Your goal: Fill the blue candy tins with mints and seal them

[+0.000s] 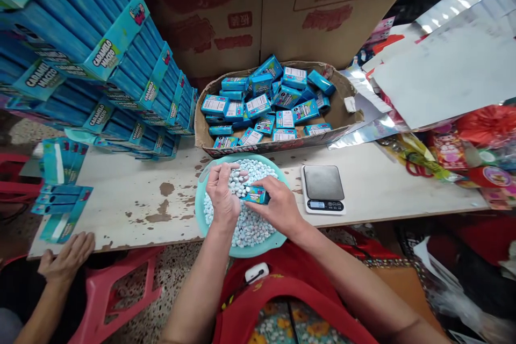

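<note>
Over a light green basin (200,209) full of small pale blue candies (252,228), my left hand (222,191) is cupped with a heap of candies in its palm and fingers. My right hand (280,204) grips a small blue box (256,194) by its sides between thumb and fingers. The box lies on its side, its left end against the candies in my left palm. Whether any candies are inside the box is hidden.
A cut-down carton (278,146) of blue boxes stands behind the basin. A digital scale (323,185) sits to the right. Display packs (105,59) are stacked at left, near another person's hand (68,258) at the table edge. Wrappers (447,150) lie at right.
</note>
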The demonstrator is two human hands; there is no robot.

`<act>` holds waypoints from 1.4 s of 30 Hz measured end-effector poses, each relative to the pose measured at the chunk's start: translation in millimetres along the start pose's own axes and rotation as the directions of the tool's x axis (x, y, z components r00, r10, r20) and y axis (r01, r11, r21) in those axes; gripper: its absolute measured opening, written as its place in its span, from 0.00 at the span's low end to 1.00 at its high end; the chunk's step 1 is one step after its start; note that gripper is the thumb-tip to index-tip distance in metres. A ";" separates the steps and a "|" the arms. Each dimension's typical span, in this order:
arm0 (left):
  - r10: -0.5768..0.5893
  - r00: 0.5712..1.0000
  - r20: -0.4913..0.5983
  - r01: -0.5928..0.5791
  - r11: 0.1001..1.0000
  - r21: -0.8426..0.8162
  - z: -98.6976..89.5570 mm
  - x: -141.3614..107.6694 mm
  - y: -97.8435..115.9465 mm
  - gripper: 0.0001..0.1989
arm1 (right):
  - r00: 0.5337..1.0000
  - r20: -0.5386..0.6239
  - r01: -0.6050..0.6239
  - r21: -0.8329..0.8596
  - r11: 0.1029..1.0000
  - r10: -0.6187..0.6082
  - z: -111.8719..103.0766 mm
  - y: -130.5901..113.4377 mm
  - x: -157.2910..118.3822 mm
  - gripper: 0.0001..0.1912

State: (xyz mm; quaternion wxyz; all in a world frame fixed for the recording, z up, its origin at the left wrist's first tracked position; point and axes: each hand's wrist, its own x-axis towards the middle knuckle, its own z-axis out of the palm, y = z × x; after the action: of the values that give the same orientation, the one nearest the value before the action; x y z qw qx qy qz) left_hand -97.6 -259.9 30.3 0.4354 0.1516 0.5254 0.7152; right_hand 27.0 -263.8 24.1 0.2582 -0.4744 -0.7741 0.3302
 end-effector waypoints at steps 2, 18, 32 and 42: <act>0.009 1.000 0.022 -0.008 1.000 -0.007 1.3 0.1 1.0 0.12 | 1.000 -0.015 -0.012 0.036 0.999 0.012 -1.4 0.6 1.9 0.18; 0.107 0.994 -0.015 -0.105 0.989 0.108 13.6 -2.8 -2.1 0.13 | 0.997 -0.072 -0.018 0.116 0.993 0.027 -3.9 5.0 2.3 0.17; 0.178 0.984 0.023 -0.180 0.969 0.167 20.9 -8.4 -4.0 0.16 | 0.992 -0.090 -0.070 0.168 0.983 0.086 -4.8 5.4 -2.0 0.17; 0.205 0.978 0.025 -0.206 0.958 0.198 24.8 -7.9 -11.6 0.20 | 0.989 -0.114 -0.073 0.208 0.975 0.098 -3.0 12.6 -6.2 0.18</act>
State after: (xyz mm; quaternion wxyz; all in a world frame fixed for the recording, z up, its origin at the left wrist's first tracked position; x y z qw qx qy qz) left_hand -70.9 -249.9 31.9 0.3425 0.2495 0.5751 0.6998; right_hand 38.8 -264.4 16.0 0.3382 -0.4981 -0.6977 0.3882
